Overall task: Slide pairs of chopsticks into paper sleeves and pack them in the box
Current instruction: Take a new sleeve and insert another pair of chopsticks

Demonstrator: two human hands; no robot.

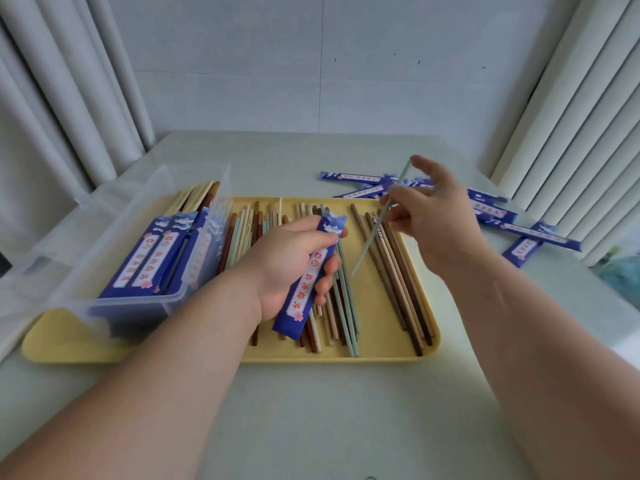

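The pale tabletop bears a yellow tray strewn with loose chopsticks. A clear box of sleeved pairs sits on the tray's left end. Scattered sleeves lie to the right. Over the tray, the left hand has its fingers wrapped round a blue sleeve. The right hand pinches a pale green chopstick in its fingers.
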